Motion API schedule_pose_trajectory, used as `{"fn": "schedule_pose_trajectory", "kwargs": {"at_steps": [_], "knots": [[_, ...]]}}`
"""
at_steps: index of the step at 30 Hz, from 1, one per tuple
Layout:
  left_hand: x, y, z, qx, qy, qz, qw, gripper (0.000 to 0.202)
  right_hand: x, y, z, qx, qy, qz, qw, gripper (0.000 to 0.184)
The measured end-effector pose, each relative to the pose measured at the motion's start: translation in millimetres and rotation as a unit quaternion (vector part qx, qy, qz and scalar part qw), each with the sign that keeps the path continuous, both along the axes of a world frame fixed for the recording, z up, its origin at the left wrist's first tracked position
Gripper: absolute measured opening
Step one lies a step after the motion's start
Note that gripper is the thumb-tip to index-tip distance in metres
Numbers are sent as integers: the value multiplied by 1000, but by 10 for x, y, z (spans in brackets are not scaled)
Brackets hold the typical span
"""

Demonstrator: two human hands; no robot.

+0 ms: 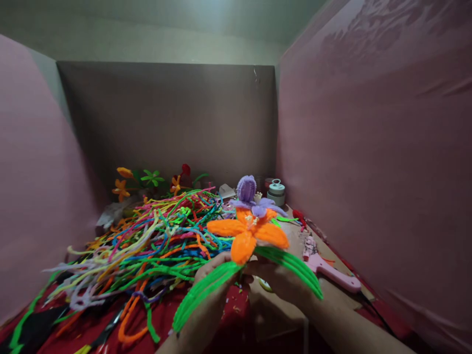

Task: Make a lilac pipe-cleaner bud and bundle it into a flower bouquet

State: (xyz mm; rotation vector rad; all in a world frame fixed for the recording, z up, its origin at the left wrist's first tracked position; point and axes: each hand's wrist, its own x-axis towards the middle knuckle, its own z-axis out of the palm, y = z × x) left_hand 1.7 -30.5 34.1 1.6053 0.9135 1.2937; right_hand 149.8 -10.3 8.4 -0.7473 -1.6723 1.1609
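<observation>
Both my hands hold up a pipe-cleaner flower (248,230) with orange petals and a pale centre. Two long green looped leaves (201,295) spread left and right from under the bloom. My left hand (214,275) is closed round the stem base beneath the left leaf. My right hand (280,280) is closed on the same base under the right leaf. A purple pipe-cleaner flower (248,194) shows just behind the orange one; I cannot tell if it is attached.
A big heap of loose coloured pipe cleaners (147,236) covers the red cloth (92,329) at left. Finished orange and green flowers (136,179) stand at the back. A pink glue gun (328,268) lies at right, tape rolls (276,191) behind. Cardboard walls (368,172) enclose the space.
</observation>
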Motion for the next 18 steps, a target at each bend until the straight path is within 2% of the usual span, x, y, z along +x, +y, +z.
{"fn": "schedule_pose_trajectory", "kwargs": {"at_steps": [2, 5, 7, 10, 13, 18], "knots": [[-26, 10, -39, -57, -5, -36, 998, 17, -8, 1, 53, -32, 50, 37, 998, 17], [-48, 53, -178, -138, -38, -85, 986, 14, -15, -20, 140, -77, 78, 51, 993, 12], [-38, 82, -264, -177, -66, -97, 977, 12, -28, -34, 156, -100, 90, 65, 989, 12], [11, 109, -323, -187, -111, -77, 973, 9, -72, -20, 78, -122, 126, 58, 983, 8], [70, 114, -297, -183, -155, -50, 970, 11, -113, 29, -49, -135, 176, 27, 975, 10], [51, 97, -155, -166, -120, 14, 979, 17, -80, 91, -87, -63, 150, -41, 986, 8]]}}
